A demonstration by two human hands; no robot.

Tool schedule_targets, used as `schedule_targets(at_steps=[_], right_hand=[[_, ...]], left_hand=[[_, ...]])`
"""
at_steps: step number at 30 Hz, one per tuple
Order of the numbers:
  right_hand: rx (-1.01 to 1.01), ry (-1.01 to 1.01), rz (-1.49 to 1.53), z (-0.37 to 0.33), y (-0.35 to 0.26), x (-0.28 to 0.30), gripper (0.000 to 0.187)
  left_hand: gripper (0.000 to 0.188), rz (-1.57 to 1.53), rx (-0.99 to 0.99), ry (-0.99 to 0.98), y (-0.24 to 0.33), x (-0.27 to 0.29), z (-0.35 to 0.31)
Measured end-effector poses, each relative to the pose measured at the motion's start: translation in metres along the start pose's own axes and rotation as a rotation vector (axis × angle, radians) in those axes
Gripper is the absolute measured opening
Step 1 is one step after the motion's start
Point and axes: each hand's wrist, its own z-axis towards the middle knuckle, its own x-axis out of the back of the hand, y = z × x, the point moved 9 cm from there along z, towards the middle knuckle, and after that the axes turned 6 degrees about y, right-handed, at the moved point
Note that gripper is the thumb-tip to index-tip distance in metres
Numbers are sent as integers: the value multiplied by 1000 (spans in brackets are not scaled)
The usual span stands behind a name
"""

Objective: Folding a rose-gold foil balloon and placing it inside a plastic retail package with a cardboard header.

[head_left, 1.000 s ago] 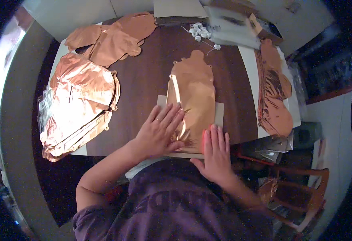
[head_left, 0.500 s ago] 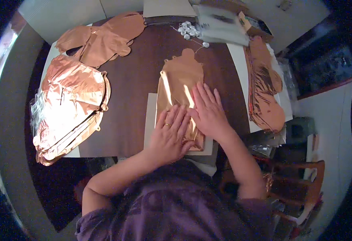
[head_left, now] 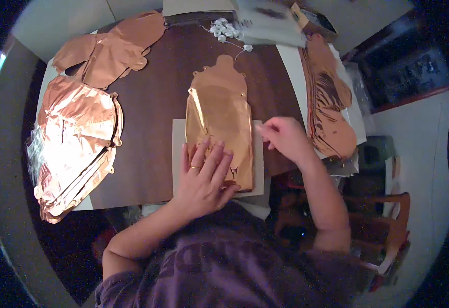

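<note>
Folded copper foil piece (head_left: 222, 115) lies partly over a beige board (head_left: 179, 154) at the table's (head_left: 150, 149) near edge. Left hand (head_left: 204, 177) rests open on it, fingers spread, gripping nothing. Right hand (head_left: 288, 137) curls, fingertips together, beside the board's right edge; whether it holds anything cannot be determined. More copper foil (head_left: 78, 110) lies left.

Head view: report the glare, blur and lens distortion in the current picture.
Head view: glare washes out much of the crinkled copper foil stack at left; a bright streak crosses the copper foil piece at centre; the right hand looks slightly soft at the fingers; the table's side edges bow; the picture's corners fall nearly black.
</note>
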Motion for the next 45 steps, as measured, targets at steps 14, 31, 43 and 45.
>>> schedule_targets(at_steps=[14, 31, 43, 45], right_hand=[[-262, -344, 170, 45, -3, -53, 22], [-268, -351, 356, 51, 5, -56, 23], [-198, -281, 336, 60, -11, -52, 14], [-184, -318, 372, 63, -5, -54, 16]], left_hand=[[71, -26, 34, 18, -4, -3, -1], [80, 2, -353, -423, 34, -29, -11], [78, -86, -386, -449, 32, -33, -15], [77, -101, -401, -427, 34, -32, -15]])
